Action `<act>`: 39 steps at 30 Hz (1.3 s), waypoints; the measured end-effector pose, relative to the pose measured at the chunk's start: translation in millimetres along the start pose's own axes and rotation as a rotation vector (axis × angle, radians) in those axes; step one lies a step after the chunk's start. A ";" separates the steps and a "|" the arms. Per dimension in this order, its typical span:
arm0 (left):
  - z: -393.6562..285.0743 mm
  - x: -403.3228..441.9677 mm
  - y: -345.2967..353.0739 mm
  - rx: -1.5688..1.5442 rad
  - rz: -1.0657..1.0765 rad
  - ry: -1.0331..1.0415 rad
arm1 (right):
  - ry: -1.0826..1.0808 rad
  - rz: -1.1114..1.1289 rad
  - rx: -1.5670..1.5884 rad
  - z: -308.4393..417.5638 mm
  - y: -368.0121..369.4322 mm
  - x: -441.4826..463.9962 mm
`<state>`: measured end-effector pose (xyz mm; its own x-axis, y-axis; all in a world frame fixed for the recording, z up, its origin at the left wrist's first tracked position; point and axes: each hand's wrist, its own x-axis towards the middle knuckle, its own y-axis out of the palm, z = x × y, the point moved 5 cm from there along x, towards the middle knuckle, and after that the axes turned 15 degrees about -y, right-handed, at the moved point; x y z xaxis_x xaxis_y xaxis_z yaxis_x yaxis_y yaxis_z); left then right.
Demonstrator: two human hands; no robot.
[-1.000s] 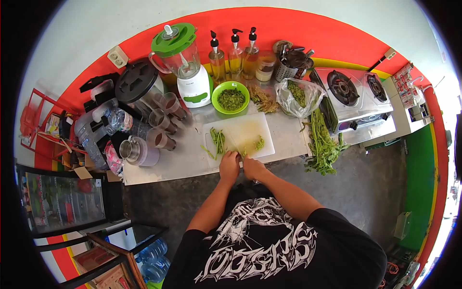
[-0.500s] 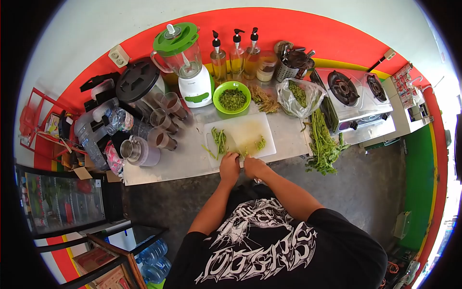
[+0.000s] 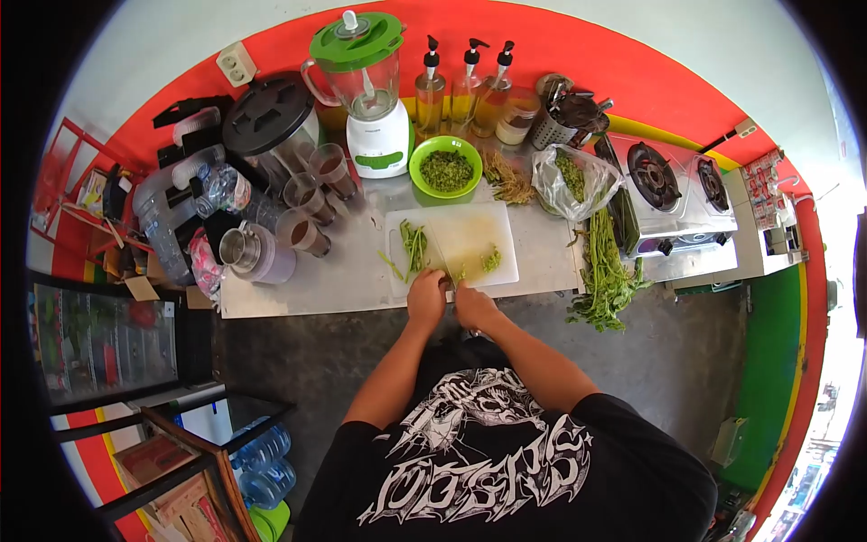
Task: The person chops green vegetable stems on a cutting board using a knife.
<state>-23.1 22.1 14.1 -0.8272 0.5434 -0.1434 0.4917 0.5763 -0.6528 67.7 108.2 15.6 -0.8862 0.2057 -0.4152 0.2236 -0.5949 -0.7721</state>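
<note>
Both hands are at the front edge of a white cutting board [image 3: 470, 221]. My left hand [image 3: 427, 298] is closed, its fingertips by green stalks [image 3: 414, 246] on the board; what they pinch is too small to make out. My right hand [image 3: 471, 305] is wrapped round something mostly hidden, perhaps a knife handle. A small heap of chopped greens [image 3: 490, 260] lies on the board's right part, with a few bits near my fingertips. Behind the board stands a green bowl [image 3: 462, 189] with chopped greens in it.
On the metal counter [image 3: 352, 287], cups [image 3: 303, 233] and a flask [image 3: 257, 253] stand left. A blender [image 3: 377, 140] and pump bottles [image 3: 430, 98] are at the back. To the right are a plastic bag [image 3: 578, 194], leafy stalks [image 3: 607, 280] and a gas stove [image 3: 673, 194].
The whole view has shifted and tilted slightly, moving the blender and bottles up and right in the frame. Both hands keep nearly the same place at the board's front edge.
</note>
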 end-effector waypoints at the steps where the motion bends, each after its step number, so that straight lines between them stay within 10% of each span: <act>1: -0.3 2.0 0.3 0.013 0.017 -0.002 | -0.004 0.008 -0.005 5.5 -10.3 -0.8; 39: 8.6 2.7 5.0 -0.068 0.014 0.072 | 0.058 0.107 0.015 6.2 1.3 4.4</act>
<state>-25.2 21.2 4.0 -0.7997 0.5926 -0.0964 0.5222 0.6073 -0.5988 61.6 103.5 15.7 -0.8327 0.1843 -0.5222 0.3091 -0.6277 -0.7145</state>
